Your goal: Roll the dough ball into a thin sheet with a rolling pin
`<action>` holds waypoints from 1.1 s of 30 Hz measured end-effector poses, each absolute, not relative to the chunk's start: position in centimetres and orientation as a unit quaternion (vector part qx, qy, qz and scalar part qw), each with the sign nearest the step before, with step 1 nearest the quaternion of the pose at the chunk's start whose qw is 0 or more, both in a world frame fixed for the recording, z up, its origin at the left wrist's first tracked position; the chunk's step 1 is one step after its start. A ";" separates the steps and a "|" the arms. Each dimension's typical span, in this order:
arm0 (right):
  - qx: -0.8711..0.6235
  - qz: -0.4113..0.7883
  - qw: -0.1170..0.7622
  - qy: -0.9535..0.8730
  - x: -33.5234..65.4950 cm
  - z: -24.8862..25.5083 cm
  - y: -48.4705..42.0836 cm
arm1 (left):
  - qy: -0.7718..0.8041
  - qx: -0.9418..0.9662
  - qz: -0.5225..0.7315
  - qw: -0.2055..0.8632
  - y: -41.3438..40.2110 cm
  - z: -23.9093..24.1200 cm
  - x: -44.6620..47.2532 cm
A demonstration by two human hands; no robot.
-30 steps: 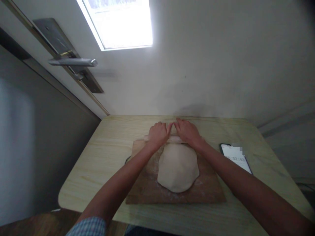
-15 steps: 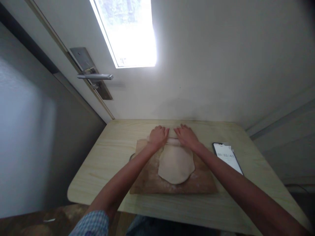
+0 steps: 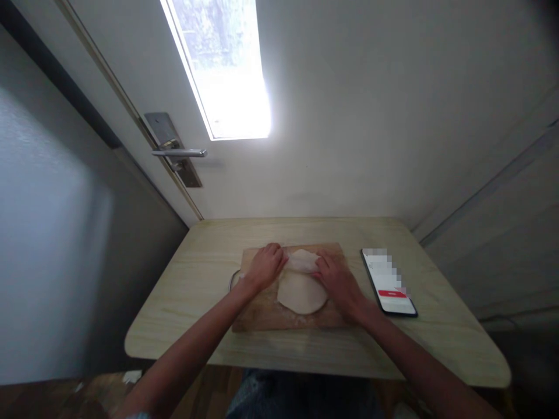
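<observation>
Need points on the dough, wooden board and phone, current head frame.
Dough (image 3: 302,292): head view, on the flat part.
Wooden board (image 3: 263,316): head view, on bare wood left of the dough.
Phone (image 3: 383,278): head view, on the screen's middle.

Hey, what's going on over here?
Someone is working a flat sheet of pale dough on a wooden board. The left hand and right hand are at opposite ends of a pale roll at the dough's far edge; I can't tell what's inside it. A phone lies on the table, right of the board.

dough (image 3: 301,295) on board (image 3: 257,318) | board on table (image 3: 187,314) | phone (image 3: 386,279) right of board | door (image 3: 340,116) behind
</observation>
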State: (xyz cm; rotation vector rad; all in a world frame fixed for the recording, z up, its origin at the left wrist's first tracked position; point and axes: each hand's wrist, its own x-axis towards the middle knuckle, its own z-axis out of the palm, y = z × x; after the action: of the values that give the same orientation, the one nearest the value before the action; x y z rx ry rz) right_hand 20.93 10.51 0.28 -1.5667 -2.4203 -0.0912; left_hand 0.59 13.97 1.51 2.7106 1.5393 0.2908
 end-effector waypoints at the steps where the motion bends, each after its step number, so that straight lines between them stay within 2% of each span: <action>1: -0.540 -0.041 0.126 -0.831 21.1 0.3 10.2 | 0.490 0.867 0.088 0.003 14.0 1.7 0.7; 5: -0.561 -0.051 0.133 -0.815 22.0 0.4 8.9 | 0.481 0.873 0.085 0.004 14.4 2.5 1.8; 12: -0.603 0.045 0.186 -0.774 22.5 0.9 8.5 | 0.559 0.825 0.068 0.038 15.8 2.4 3.7; 21: -0.662 -0.022 0.094 -0.743 21.3 -0.2 11.6 | 0.601 0.796 0.067 -0.004 15.0 1.4 6.2; 26: -0.660 -0.003 0.048 -0.750 21.6 0.1 13.0 | 0.605 0.795 0.042 -0.003 16.0 1.1 6.6; 33: -0.647 0.004 0.033 -0.762 21.9 -0.3 14.0 | 0.599 0.800 0.046 -0.014 16.5 1.1 6.7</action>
State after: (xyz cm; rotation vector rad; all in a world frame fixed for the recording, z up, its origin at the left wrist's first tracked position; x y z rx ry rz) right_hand 21.88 14.02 -0.28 -1.9897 -2.3446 0.0125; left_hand 6.69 16.47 1.07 2.5348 1.8973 0.1452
